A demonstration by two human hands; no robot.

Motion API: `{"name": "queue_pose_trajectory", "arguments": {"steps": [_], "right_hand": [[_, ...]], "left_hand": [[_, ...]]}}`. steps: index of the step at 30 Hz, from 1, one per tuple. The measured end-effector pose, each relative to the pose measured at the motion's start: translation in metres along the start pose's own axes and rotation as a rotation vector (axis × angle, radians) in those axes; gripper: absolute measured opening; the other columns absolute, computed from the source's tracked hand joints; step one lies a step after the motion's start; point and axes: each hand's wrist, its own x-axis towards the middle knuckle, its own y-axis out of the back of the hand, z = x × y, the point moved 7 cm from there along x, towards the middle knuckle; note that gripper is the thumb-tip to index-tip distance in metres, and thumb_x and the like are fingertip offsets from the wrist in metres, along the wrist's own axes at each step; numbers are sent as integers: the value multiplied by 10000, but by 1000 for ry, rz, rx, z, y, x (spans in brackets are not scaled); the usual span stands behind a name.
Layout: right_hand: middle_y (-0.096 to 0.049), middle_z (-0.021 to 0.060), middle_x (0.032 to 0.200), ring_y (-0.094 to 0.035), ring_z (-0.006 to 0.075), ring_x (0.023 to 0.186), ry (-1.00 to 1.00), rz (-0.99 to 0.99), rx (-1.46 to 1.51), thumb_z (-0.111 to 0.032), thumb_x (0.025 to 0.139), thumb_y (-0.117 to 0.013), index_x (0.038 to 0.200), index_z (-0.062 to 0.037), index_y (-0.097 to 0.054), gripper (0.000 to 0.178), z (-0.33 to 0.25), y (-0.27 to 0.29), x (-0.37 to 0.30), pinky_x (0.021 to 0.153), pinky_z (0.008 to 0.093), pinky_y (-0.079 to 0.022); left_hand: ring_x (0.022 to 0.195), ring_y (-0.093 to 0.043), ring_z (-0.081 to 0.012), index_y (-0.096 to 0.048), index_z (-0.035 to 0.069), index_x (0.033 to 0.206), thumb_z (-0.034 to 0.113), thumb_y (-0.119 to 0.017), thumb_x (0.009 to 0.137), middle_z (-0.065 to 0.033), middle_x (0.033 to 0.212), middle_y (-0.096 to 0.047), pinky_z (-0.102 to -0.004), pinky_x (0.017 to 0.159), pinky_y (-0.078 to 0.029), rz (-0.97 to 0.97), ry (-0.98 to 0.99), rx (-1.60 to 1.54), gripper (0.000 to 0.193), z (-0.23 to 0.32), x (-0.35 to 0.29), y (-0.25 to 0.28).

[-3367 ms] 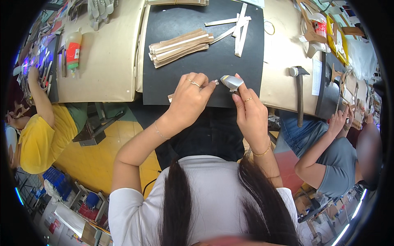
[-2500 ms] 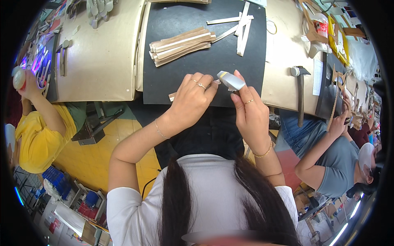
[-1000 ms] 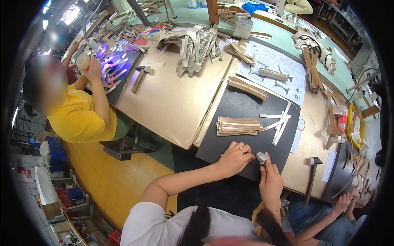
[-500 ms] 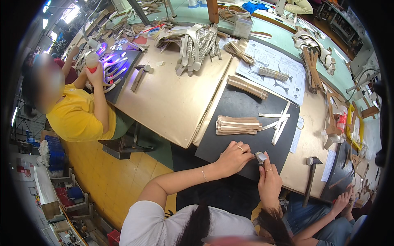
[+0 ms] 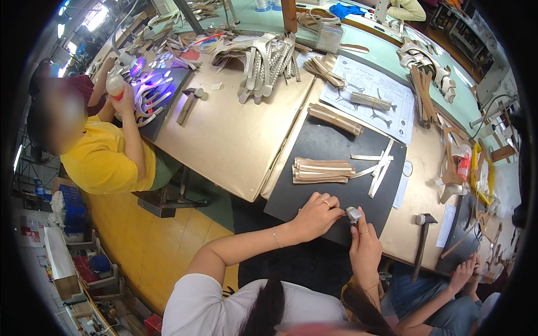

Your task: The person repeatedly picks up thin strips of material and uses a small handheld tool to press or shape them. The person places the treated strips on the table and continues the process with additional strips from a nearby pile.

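Over the near edge of a black mat (image 5: 280, 204), my two hands meet at a small, shiny silver-grey piece (image 5: 353, 214), perhaps a strap end. Its exact kind is not clear. My left hand (image 5: 320, 216) pinches at the piece's left side with fingertips pressed together. From the right, my right hand (image 5: 365, 243) grips it between thumb and fingers. Just beyond them lies a stack of tan and brown leather strips (image 5: 322, 170). Several loose white strips (image 5: 380, 176) cross each other to its right.
A hammer (image 5: 423, 241) lies to my right, another hammer (image 5: 189, 105) farther left. Bundled strips (image 5: 336, 119) and a printed drawing sheet (image 5: 400, 106) are beyond the mat. Woven straps (image 5: 263, 67) are piled at the back. A person in yellow (image 5: 109, 159) works at left; another person's hands (image 5: 465, 271) show at right.
My hands keep their hold on the silver-grey piece with hardly any movement. The person in yellow has shifted the bottle slightly left. The whole view has drifted a little.
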Motion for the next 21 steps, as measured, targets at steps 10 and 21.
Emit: {"name": "queue_pose_trajectory", "arguments": {"steps": [10, 21], "right_hand": [[-615, 129, 896, -638, 341, 701, 4, -3, 1, -157, 1009, -635, 1507, -140, -531, 509, 0, 0, 0, 610, 436, -515], [-607, 126, 888, -636, 338, 694, 14, 6, 2, -164, 1013, -631, 1505, -138, -536, 502, 0, -1, -1, 608, 433, -513]], "left_hand": [[897, -566, -210, -753, 109, 1008, 131, -774, 855, -14, 941, -603, -355, 794, -399, -7, 0, 15, 156, 0, 0, 0], [883, -575, -211, -748, 107, 994, 127, -774, 858, -14, 932, -605, -356, 793, -403, 14, 5, -12, 140, 0, 0, 1]]}}
